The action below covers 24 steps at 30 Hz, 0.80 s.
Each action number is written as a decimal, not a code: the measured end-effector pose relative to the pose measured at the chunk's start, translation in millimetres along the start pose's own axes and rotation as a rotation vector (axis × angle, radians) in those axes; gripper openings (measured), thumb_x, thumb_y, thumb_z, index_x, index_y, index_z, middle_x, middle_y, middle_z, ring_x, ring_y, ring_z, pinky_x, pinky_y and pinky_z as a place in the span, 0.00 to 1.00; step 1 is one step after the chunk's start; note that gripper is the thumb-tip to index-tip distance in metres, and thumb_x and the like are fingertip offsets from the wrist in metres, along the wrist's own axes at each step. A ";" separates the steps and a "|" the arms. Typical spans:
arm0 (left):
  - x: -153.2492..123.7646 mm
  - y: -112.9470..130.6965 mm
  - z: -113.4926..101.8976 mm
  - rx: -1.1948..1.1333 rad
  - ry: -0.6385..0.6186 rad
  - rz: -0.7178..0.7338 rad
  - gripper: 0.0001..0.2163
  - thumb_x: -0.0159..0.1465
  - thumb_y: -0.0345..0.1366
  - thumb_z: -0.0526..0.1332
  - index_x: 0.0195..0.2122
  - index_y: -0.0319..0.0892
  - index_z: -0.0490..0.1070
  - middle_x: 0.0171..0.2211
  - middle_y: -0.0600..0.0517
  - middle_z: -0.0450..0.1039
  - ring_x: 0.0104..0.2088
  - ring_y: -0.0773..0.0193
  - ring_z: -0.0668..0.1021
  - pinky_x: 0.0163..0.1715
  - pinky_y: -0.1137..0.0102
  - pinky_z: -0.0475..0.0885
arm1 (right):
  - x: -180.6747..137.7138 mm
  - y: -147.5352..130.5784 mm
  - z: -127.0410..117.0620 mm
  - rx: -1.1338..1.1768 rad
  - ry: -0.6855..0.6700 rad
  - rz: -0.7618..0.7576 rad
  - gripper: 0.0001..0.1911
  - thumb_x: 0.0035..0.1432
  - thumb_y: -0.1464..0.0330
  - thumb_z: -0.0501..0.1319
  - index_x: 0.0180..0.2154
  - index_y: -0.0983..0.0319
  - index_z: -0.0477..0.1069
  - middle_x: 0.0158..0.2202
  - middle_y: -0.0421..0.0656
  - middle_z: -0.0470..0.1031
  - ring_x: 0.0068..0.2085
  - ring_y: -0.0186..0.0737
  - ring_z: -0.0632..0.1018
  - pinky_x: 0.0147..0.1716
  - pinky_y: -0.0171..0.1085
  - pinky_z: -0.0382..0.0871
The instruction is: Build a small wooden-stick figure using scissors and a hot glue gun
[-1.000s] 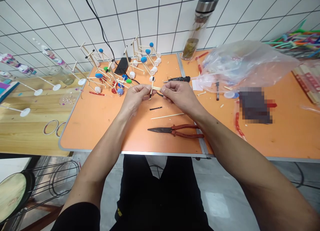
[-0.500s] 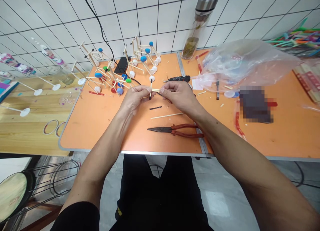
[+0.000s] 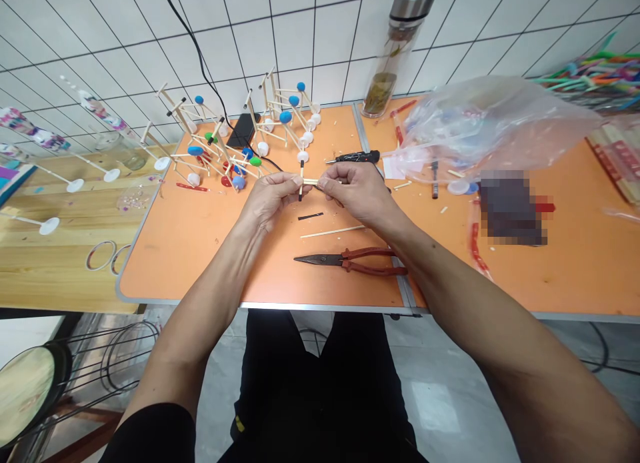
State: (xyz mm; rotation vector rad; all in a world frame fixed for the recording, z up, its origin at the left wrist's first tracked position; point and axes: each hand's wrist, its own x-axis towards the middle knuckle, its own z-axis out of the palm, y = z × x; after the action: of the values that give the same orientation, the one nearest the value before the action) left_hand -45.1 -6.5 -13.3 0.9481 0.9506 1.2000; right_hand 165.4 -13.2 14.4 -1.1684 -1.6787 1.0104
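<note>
Both my hands meet over the middle of the orange table (image 3: 200, 249). My left hand (image 3: 270, 197) pinches one end of a small assembly of thin wooden sticks (image 3: 306, 180), and my right hand (image 3: 356, 191) pinches the other end. A short upright stick with a black sleeve crosses the horizontal sticks between my fingertips. Below my hands lie a loose wooden stick (image 3: 333, 232), a short black tube piece (image 3: 311, 216) and red-handled long-nose pliers (image 3: 356, 259).
Stick models with blue, green and white caps (image 3: 240, 143) stand at the back left. A black-handled tool (image 3: 356, 158), a clear plastic bag (image 3: 485, 129) and a tall glass bottle (image 3: 395, 49) are at the back right. A wooden bench (image 3: 55, 249) adjoins on the left.
My hands stay together on the stick assembly, with only slight shifts of the fingers and a small drift upward in view.
</note>
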 end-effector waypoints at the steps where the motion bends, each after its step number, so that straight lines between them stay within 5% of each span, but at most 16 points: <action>1: -0.3 0.8 0.4 0.010 0.005 -0.002 0.11 0.54 0.37 0.83 0.33 0.39 0.87 0.33 0.48 0.87 0.35 0.64 0.86 0.44 0.69 0.81 | -0.4 -0.6 -0.1 0.000 0.002 0.004 0.08 0.61 0.67 0.69 0.29 0.60 0.77 0.25 0.39 0.76 0.28 0.37 0.72 0.34 0.39 0.64; 11: -7.8 10.5 9.0 0.169 0.047 0.118 0.20 0.56 0.50 0.84 0.39 0.43 0.86 0.38 0.49 0.87 0.38 0.64 0.85 0.42 0.71 0.78 | 1.9 12.3 3.8 0.083 0.107 -0.060 0.15 0.66 0.56 0.73 0.33 0.58 0.76 0.28 0.40 0.79 0.28 0.37 0.73 0.30 0.38 0.65; 15: -6.8 7.4 6.8 0.247 0.155 0.277 0.15 0.57 0.45 0.84 0.37 0.44 0.84 0.37 0.52 0.84 0.36 0.66 0.81 0.37 0.73 0.75 | 2.6 21.8 7.9 -0.067 0.272 -0.225 0.16 0.71 0.53 0.70 0.36 0.57 0.78 0.31 0.41 0.80 0.30 0.40 0.76 0.33 0.41 0.69; 18: -8.4 -0.8 9.4 0.255 0.226 0.264 0.15 0.60 0.46 0.82 0.32 0.44 0.80 0.31 0.54 0.80 0.31 0.68 0.77 0.33 0.73 0.73 | 2.2 28.4 8.3 -0.258 0.387 -0.426 0.15 0.76 0.55 0.65 0.39 0.57 0.79 0.36 0.43 0.83 0.35 0.42 0.80 0.40 0.43 0.74; 24: -21.2 -18.1 35.1 -0.015 -0.080 0.011 0.22 0.57 0.57 0.83 0.39 0.44 0.84 0.39 0.51 0.86 0.35 0.66 0.84 0.43 0.70 0.81 | 0.3 36.5 4.4 -0.597 0.329 -0.618 0.15 0.80 0.62 0.56 0.42 0.56 0.79 0.39 0.49 0.84 0.43 0.51 0.83 0.47 0.47 0.73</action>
State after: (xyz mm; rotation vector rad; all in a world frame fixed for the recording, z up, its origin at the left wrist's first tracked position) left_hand -8.8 -32.3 -17.6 0.9835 0.8730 1.1679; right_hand 171.7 -4.7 -20.7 -0.9866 -1.9342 -0.0748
